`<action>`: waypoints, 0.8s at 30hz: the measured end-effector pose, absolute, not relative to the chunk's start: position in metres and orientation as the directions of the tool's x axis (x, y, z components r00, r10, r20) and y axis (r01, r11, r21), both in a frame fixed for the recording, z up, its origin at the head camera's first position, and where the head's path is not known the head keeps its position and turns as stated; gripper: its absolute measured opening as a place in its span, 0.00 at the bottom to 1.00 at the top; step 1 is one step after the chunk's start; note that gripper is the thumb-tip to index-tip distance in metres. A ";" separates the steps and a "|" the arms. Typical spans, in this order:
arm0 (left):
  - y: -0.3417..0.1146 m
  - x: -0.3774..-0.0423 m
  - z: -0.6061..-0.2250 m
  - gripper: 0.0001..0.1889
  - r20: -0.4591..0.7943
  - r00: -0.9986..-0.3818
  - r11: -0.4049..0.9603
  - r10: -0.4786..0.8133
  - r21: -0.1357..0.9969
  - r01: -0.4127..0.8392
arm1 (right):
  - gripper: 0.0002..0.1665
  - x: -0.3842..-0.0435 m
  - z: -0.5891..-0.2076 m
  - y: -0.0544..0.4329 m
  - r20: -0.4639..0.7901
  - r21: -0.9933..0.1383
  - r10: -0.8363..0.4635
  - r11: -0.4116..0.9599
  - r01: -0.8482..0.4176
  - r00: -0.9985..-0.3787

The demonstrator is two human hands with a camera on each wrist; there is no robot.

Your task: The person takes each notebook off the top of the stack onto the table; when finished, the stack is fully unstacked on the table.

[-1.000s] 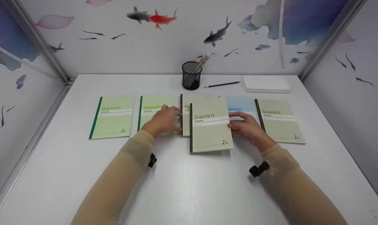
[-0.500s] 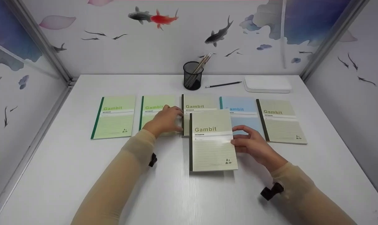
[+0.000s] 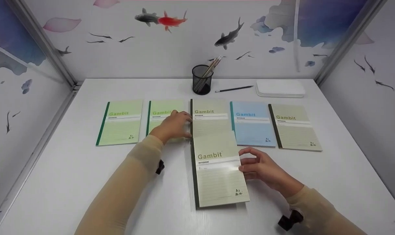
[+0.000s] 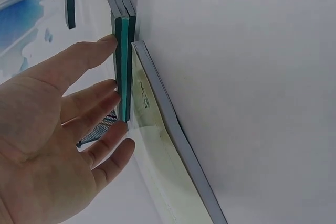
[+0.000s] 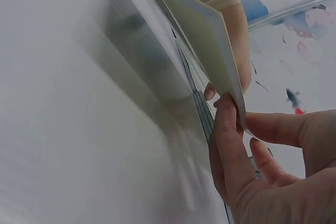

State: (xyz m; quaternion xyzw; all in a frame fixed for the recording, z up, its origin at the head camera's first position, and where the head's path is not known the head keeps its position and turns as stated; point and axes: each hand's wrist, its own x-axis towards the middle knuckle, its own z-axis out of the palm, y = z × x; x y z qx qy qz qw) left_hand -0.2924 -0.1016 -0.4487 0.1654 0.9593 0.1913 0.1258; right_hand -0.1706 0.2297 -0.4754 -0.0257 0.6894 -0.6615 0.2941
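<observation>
My right hand (image 3: 264,168) pinches the right edge of a beige notebook (image 3: 218,181) marked Gambit, thumb above and fingers underneath. In the right wrist view this notebook (image 5: 202,32) tilts clear of the white tabletop, its shadow below. Its far end overlaps another beige notebook (image 3: 210,124) in the middle of the row. My left hand (image 3: 173,125) lies over a green notebook (image 3: 156,107), fingertips at the middle notebook's dark spine. The left wrist view shows the fingertips of my left hand (image 4: 58,129) against a stack of notebooks (image 4: 124,66) with dark and teal spines.
Another green notebook (image 3: 119,129) lies far left. A blue notebook (image 3: 252,132) and a beige one (image 3: 296,133) lie on the right. Behind stand a black mesh cup (image 3: 202,81) with pencils, a loose pencil (image 3: 235,89) and a white flat box (image 3: 280,87).
My right hand has drawn the beige notebook toward me, off the middle of the row, uncovering the blue notebook and most of the middle one. My left hand has stayed at the spine.
</observation>
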 end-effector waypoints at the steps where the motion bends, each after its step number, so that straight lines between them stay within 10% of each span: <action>1: -0.102 -0.292 -0.448 0.33 -0.179 -0.913 0.871 0.367 0.410 0.270 | 0.28 -0.169 -0.476 0.229 -0.372 -0.927 -0.432 0.124 0.354 -0.822; 13: -0.101 -0.291 -0.446 0.32 -0.192 -0.912 0.875 0.363 0.406 0.263 | 0.29 -0.159 -0.475 0.223 -0.415 -0.904 -0.412 0.290 0.315 -0.811; 24: -0.102 -0.292 -0.448 0.33 -0.191 -0.911 0.877 0.365 0.400 0.267 | 0.43 -0.156 -0.468 0.216 -0.240 -0.769 -0.342 0.638 -0.037 -0.909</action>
